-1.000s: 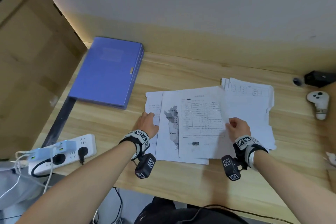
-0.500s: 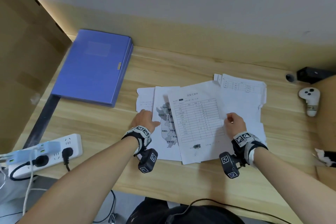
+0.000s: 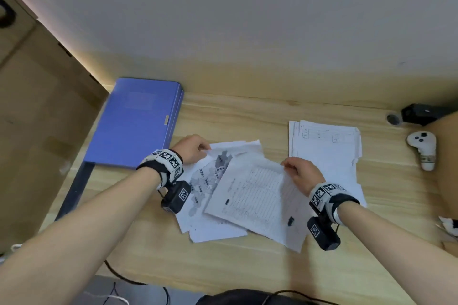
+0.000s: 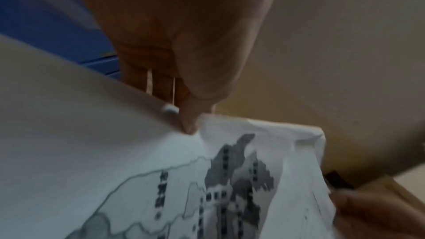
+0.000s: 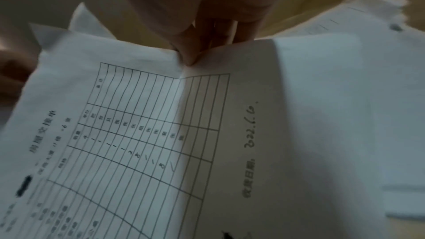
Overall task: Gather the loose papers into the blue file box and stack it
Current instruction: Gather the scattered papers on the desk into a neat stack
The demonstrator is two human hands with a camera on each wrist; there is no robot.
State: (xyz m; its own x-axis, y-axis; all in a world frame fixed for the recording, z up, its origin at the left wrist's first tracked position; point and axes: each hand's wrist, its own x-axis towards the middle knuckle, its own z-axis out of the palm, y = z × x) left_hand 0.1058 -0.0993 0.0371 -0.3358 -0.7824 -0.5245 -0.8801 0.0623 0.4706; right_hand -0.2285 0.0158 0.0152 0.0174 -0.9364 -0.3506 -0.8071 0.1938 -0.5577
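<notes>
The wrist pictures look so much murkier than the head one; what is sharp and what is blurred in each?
Head view: evenly lit, edges bowed by the wide lens, the blue file box crisp. Left wrist view: dim, the left hand and map sheet smeared. Right wrist view: the table sheet is readable near the middle, while the right hand is soft and shadowed.

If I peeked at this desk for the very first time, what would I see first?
First, two hands holding papers mid-desk: the left hand pinches the map sheet, and the right hand pinches the table sheet. Next, the blue file box, closed, lying flat at the back left. More papers lie at the right, near a white controller.
</notes>
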